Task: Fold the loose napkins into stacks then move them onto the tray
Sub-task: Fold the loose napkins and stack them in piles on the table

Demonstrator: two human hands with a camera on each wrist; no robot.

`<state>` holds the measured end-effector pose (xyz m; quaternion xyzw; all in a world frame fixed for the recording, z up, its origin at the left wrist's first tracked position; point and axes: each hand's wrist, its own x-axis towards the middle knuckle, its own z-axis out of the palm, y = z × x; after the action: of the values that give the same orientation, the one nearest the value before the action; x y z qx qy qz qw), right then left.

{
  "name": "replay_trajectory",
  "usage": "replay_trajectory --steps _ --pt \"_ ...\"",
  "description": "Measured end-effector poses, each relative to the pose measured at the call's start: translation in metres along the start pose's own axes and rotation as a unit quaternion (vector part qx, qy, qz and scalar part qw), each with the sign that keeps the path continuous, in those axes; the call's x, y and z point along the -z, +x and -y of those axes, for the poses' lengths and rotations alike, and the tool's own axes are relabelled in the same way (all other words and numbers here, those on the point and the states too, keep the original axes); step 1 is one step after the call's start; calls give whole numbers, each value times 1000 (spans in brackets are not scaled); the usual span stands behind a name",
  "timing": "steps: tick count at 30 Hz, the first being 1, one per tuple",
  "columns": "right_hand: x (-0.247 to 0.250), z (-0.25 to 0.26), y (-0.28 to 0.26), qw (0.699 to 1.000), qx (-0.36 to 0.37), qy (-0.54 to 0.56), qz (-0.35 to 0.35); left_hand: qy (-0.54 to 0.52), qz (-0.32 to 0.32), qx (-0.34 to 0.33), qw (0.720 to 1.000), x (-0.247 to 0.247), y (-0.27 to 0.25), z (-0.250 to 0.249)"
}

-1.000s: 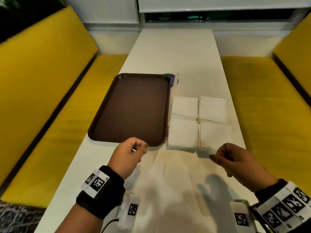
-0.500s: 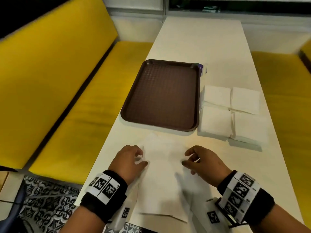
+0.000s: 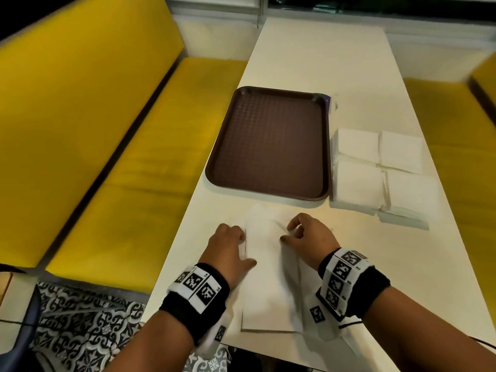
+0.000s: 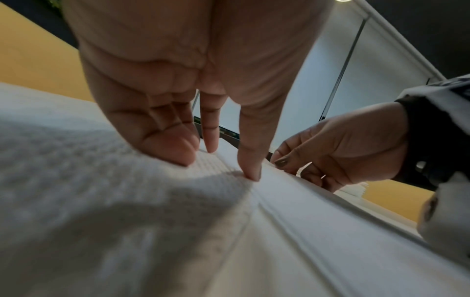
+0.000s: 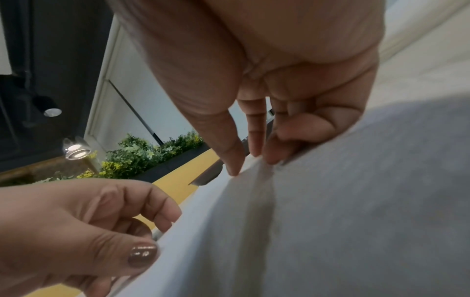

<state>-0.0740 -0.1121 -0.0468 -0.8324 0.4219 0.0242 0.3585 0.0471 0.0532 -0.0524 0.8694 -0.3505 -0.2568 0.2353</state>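
Folding is underway: left hand [image 3: 228, 244] and right hand [image 3: 308, 237] are pinching the near napkin [image 3: 268, 285]; next, creasing it flat.

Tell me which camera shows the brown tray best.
The head view: the whole tray lies bare on the table, left of the folded napkin stacks. The left wrist view shows only a dark sliver that may be it behind the fingers; in the right wrist view I cannot pick it out.
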Motion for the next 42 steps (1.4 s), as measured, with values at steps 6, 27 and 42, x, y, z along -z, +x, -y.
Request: replay_trajectory --steps 6,27,42 --pt "-2 1 0 1000 -15 10 -18 -6 -7 -9 1000 0 0 1" --pt "35 16 -38 901 20 429 55 -188 9 9 982 14 -14 -18" --pt "67 19 -57 899 103 421 -56 -417 -49 -42 907 51 -17 -63"
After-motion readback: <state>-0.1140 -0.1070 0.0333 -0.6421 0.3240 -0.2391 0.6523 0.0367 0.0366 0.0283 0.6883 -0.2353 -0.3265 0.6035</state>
